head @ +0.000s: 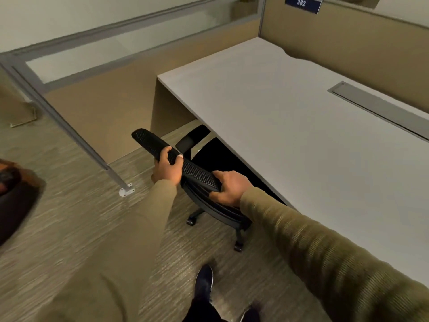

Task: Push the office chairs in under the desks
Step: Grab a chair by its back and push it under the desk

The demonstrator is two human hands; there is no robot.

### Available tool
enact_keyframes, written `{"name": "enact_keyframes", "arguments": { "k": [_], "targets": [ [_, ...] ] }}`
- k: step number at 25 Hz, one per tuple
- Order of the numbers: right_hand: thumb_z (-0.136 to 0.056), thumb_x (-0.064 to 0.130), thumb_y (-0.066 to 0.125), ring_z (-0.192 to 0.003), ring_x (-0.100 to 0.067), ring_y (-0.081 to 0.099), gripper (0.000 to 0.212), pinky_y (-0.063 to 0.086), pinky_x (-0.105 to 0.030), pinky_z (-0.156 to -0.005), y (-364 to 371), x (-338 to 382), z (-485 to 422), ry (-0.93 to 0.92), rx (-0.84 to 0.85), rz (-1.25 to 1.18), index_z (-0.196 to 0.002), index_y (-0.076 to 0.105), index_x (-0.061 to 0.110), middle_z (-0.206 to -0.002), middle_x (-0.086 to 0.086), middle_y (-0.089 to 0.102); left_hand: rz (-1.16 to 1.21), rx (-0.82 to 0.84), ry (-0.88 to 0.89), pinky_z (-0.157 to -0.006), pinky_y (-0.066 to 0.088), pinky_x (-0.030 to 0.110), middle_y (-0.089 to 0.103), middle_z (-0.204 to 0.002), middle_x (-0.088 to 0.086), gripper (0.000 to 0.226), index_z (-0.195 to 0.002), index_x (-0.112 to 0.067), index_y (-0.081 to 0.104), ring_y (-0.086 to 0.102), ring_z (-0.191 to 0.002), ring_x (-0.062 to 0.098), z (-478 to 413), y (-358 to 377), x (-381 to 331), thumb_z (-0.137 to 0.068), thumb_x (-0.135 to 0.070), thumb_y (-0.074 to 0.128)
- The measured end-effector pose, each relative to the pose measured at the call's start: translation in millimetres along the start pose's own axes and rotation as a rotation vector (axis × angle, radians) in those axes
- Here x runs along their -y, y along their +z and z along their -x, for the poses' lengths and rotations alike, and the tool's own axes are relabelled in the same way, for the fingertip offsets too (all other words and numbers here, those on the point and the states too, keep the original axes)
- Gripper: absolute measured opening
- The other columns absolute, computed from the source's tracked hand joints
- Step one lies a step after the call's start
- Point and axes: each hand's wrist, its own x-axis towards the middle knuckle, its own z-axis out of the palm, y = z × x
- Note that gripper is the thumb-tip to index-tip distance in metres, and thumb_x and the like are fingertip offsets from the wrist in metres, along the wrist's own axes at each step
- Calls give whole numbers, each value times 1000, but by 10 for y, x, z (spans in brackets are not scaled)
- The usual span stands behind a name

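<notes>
A black mesh-backed office chair [148, 141] stands at the front edge of a pale grey desk [290, 117]. Its seat and one armrest [192, 138] lie partly under the desktop, while its wheeled base [238, 246] shows on the carpet. My left hand [167, 167] grips the top rail of the backrest near its middle. My right hand [228, 188] holds the right end of the same rail. Both sleeves are olive knit.
Tan partition walls [348, 40] enclose the desk, one carrying a blue sign reading 382 [301, 3]. A grey cable slot [371, 105] runs across the desktop. A metal-framed glass partition [69, 126] ends in a floor foot [126, 190] at left. A dark blurred object [14, 194] sits far left. My shoes [204, 278] stand on carpet.
</notes>
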Motion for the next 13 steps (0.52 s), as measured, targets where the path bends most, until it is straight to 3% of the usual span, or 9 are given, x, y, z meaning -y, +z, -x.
{"name": "enact_keyframes", "arguments": {
  "k": [9,13],
  "targets": [
    [-83,39,68,-98,-25,66,56,54,-33,-84,-254,-42,-812,42,-44,21,-133,55,19,-110,-6,70,-123,83,62,-109,35,58,50,-141,14,52,-136,-43,43,49,-123,41,-985,83,-283,-87,-59,44],
    [-80,46,64,-97,-26,66,67,47,-26,-79,-385,-75,-1085,88,-47,24,-140,51,17,-112,-7,70,-204,126,81,-112,28,57,45,-146,14,50,-142,-42,38,44,-127,41,-1325,145,-438,-94,-58,43]
  ]
}}
